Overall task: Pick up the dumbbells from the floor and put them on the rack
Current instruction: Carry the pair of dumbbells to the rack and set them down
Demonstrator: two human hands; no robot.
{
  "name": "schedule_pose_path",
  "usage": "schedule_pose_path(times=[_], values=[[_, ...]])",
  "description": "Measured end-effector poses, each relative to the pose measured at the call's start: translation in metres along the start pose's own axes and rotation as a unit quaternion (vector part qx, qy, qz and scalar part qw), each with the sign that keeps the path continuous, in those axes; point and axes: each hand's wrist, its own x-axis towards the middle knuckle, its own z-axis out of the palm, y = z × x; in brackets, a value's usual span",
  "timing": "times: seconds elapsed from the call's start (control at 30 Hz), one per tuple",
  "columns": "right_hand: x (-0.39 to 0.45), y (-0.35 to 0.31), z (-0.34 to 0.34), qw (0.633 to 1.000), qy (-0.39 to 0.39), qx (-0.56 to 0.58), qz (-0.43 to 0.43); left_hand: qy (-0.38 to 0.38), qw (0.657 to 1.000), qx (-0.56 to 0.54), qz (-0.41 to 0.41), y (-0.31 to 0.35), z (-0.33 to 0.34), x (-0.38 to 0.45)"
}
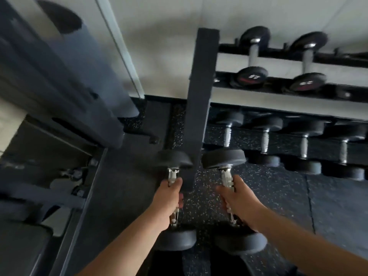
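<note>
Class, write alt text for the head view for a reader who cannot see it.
Seen from above, the left hand and right hand each grip a dumbbell's chrome handle, left dumbbell and right dumbbell, over speckled floor. Ahead, a black rack holds more dumbbells on two tiers.

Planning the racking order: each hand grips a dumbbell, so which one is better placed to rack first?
Right, probably. The right hand and its dumbbell face the rack's lower shelf, to the right of the upright. The left hand sits left of that post, so it would have to go around.
</note>
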Motion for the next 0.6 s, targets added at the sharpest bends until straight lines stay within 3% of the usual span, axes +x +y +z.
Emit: schedule_pose_path(times=[0.23,0.6], values=[[-0.036,0.033,-0.163,0.995,0.064,0.078,-0.012,-0.092,0.995,0.027,-0.029,0.025,0.156,-0.050],[-0.030,0.044,-0.360,0.971,0.191,0.143,-0.012,-0.183,0.977,0.095,0.050,0.123,0.357,-0.053]])
